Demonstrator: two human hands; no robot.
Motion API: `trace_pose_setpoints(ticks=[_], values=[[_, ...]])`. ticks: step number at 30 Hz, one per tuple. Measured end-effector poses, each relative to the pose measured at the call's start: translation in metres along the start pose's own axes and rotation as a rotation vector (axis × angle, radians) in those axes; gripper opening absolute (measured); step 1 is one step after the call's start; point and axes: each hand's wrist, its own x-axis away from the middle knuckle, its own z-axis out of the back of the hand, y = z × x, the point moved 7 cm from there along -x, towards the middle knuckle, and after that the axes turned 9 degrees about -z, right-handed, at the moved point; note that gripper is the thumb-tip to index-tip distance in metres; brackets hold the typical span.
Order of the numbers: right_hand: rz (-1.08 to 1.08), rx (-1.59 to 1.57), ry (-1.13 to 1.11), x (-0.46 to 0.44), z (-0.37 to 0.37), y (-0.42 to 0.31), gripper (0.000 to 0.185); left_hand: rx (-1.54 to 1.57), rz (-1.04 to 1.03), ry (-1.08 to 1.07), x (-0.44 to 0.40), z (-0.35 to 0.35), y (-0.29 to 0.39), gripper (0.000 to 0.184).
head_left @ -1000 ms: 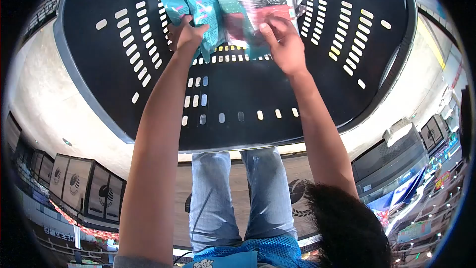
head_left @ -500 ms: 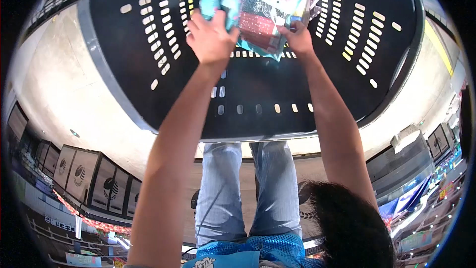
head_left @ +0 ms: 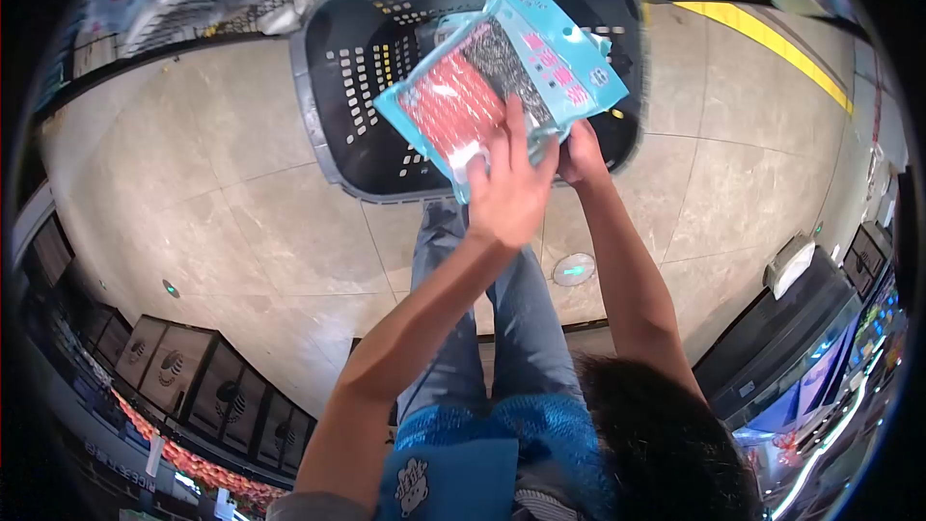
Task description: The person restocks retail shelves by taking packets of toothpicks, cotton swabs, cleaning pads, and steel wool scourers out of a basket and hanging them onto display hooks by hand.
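Note:
A flat light-blue plastic packet (head_left: 569, 68) with a clear window is held up over the basket, tilted. Red and dark mesh-like contents show through the window. My left hand (head_left: 511, 188) rests against the packet's front with fingers spread. The packet's lower right edge is gripped by my right hand (head_left: 584, 152), whose fingers are partly hidden behind it. Beneath lies the dark slotted basket (head_left: 362, 174), its inside mostly covered by the packet. More light-blue packaging peeks out behind the packet's upper left edge.
Pale floor tiles (head_left: 280, 222) surround the basket, with a yellow floor stripe (head_left: 772, 39) at right. Shelving with hanging goods (head_left: 193, 0) runs along the back. A round floor marker (head_left: 574, 270) with a green arrow lies near my legs. Dark cabinets (head_left: 203, 371) stand at left.
The packet has been raised out of the basket toward me and turned with its front up. My left hand has moved right onto its front. The basket now looks farther away.

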Motion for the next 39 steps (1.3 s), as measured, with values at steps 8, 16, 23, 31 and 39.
trace_pose_setpoints(ticks=[8, 16, 23, 31, 39], values=[[0.082, 0.060, -0.063, 0.212, -0.060, -0.070, 0.036, 0.712, -0.239, 0.094, 0.034, 0.246, 0.028, 0.046], [0.324, 0.260, -0.037, 0.365, -0.117, -0.098, 0.026, 1.567, 0.165, -0.424, 0.090, 0.239, 0.037, 0.070], [0.435, 0.434, 0.021, 0.405, -0.102, -0.093, 0.033, 2.073, 0.318, -0.581, 0.139, 0.203, 0.048, 0.049], [0.585, 0.207, 0.156, 0.407, -0.094, -0.124, 0.037, 2.225, 0.397, -0.617, 0.095, 0.160, 0.017, 0.044], [0.802, 0.183, 0.239, 0.407, -0.110, -0.253, 0.035, 2.215, 0.633, -0.458, 0.018, 0.167, -0.013, 0.036]])
